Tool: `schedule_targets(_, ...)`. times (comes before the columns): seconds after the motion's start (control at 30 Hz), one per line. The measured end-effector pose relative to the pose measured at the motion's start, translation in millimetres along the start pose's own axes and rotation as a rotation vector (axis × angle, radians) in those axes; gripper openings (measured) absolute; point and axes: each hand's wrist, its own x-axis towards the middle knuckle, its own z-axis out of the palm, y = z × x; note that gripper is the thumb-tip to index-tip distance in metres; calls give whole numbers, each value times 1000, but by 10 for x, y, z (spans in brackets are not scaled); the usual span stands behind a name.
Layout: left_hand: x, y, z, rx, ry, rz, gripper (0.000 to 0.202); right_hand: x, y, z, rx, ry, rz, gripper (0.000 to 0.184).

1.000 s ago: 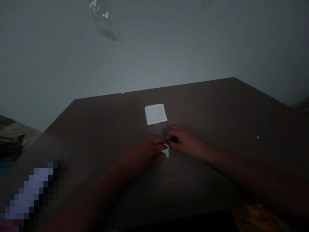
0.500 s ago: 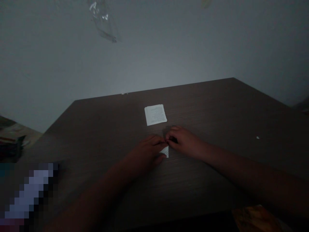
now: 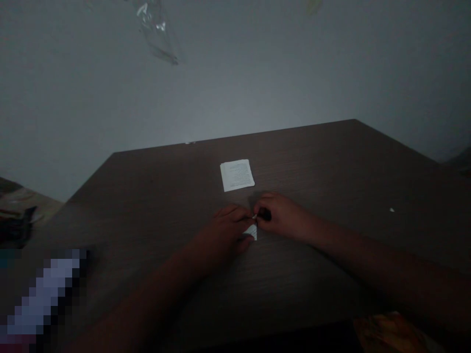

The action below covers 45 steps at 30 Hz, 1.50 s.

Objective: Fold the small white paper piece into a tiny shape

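Observation:
In dim light my left hand [image 3: 226,229] and my right hand [image 3: 281,215] meet at the middle of a dark wooden table [image 3: 147,196]. Between their fingertips is a small folded piece of white paper [image 3: 252,231], pinched by both hands and resting on the tabletop. Most of it is hidden under my fingers. A second white paper square [image 3: 237,174] with faint print lies flat just beyond my hands, touched by neither.
A tiny white scrap [image 3: 391,210] lies on the table at the right. A blurred-out object [image 3: 44,294] sits at the near left. Clear plastic [image 3: 158,29] hangs against the grey wall. Something orange-brown [image 3: 390,333] shows below the table's front edge.
My hands have hardly moved; the fingertips have shifted slightly on the small folded paper, and less of it shows.

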Motion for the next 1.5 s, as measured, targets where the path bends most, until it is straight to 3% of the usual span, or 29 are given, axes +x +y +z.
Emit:
schedule_targets(0.33,19,-49,18,-31,-2,37,25,29,11,-22,24,0,19,16)
schedule_targets(0.77,10,8,-50,33,-18,49,36,126,-49,-55,-6,-53,135,16)
schedule_targets(1.03,32,116,-51,183,-82,7,28,39,10,-38,3,-14,7,19)
schedule_targets(1.5,7,141,-33,185,-43,27,29,80,30,-46,23,-42,48,17)
